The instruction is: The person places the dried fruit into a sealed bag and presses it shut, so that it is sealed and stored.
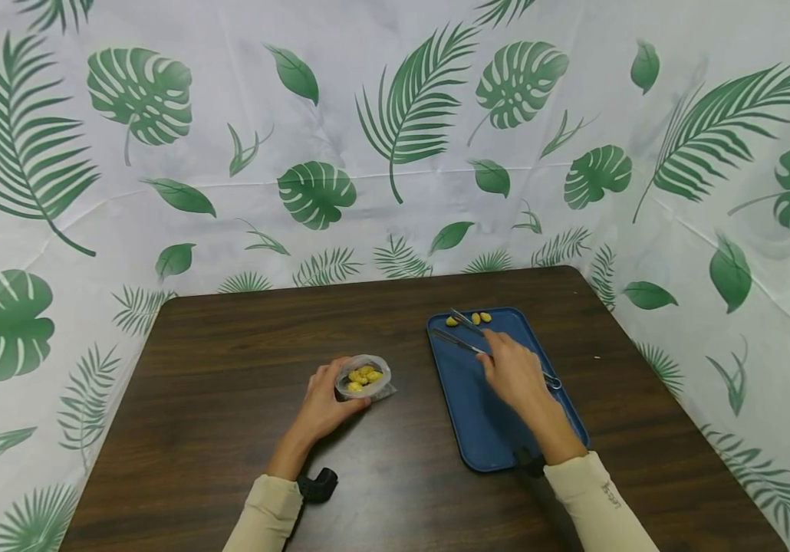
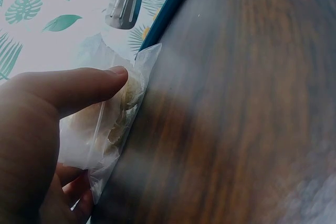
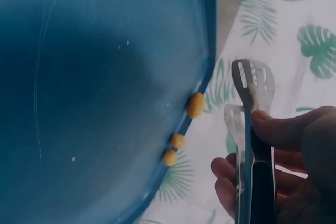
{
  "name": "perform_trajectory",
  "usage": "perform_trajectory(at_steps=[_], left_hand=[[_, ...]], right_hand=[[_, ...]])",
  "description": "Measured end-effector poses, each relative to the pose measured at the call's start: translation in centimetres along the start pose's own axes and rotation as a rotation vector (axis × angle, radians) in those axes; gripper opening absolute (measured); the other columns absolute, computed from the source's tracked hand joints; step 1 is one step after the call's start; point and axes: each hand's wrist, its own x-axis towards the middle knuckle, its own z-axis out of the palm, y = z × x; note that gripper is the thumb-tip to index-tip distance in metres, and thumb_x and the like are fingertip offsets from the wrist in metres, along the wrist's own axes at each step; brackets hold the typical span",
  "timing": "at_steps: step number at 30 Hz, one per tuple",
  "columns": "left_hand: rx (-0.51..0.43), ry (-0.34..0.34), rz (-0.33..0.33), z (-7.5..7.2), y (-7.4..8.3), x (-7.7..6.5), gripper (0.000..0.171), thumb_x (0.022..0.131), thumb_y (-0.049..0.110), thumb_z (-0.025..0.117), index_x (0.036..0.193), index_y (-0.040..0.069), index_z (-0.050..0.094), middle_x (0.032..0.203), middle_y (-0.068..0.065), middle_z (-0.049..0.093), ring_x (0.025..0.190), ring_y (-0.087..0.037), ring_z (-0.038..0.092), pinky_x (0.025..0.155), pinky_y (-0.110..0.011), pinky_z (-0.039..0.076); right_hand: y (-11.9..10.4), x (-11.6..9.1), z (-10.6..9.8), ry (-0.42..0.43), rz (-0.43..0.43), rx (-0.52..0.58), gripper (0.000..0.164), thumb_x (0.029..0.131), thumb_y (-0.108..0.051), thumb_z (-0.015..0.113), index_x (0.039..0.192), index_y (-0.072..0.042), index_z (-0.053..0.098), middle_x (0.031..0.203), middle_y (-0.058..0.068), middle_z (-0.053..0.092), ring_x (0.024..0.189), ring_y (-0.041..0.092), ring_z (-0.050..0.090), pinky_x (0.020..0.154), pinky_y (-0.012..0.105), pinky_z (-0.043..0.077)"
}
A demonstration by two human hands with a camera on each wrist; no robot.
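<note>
Gripping slotted metal tongs, right hand

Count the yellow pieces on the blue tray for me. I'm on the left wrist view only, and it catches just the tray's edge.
Observer: Three yellow pieces, all by one edge of the tray, clear in the right wrist view.
Operator: Got it. I see a tong tip at the top of my frame. Who has the tongs?
Observer: The right hand holds the tongs; the head view shows it over the tray.
Operator: And the bag: open or closed? I only get its side.
Observer: Open. The head view looks into the round mouth of the bag.
</note>
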Motion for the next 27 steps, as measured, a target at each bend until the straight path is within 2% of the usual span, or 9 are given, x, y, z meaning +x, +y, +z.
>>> perform_trajectory(at_steps=[9,13,23,27], left_hand=[[-0.013,-0.010,-0.016,-0.1,0.1,-0.1,0.079,0.078,0.037,0.088,0.148,0.027,0.051,0.141,-0.017,0.054,0.130,-0.039,0.046,0.103,-0.063,0.041],[-0.003,-0.005,-0.003,0.0,0.2,-0.1,0.079,0.078,0.038,0.088,0.148,0.026,0.051,0.140,-0.018,0.054,0.129,-0.039,0.047,0.102,-0.063,0.042],[-0.001,0.006,0.023,0.3,0.1,-0.1,0.077,0.079,0.037,0.087,0.146,0.022,0.053,0.141,-0.017,0.055,0.132,-0.042,0.046,0.103,-0.064,0.041],[0.010,0.006,0.023,0.4,0.1,-0.2,0.077,0.079,0.037,0.088,0.146,0.022,0.053,0.140,-0.017,0.055,0.131,-0.041,0.047,0.102,-0.064,0.042]], right_hand=[[1.2,1.0,0.1,-0.033,0.031,-0.038,0.048,0.100,-0.023,0.069,0.141,-0.001,0.058,0.127,0.025,0.067,0.096,0.043,0.071,0.074,0.058,0.057],[1.7,1.4,0.2,-0.043,0.038,-0.059,0.048,0.100,-0.023,0.068,0.141,0.000,0.057,0.126,0.025,0.068,0.096,0.043,0.071,0.073,0.058,0.057],[2.2,2.4,1.3,-0.013,0.015,-0.080,0.044,0.097,-0.018,0.072,0.135,0.001,0.061,0.118,0.023,0.071,0.089,0.041,0.071,0.069,0.055,0.057],[2.4,2.5,1.6,-0.020,0.034,-0.089,0.041,0.096,-0.017,0.072,0.134,-0.002,0.064,0.115,0.021,0.073,0.086,0.039,0.072,0.065,0.052,0.056]])
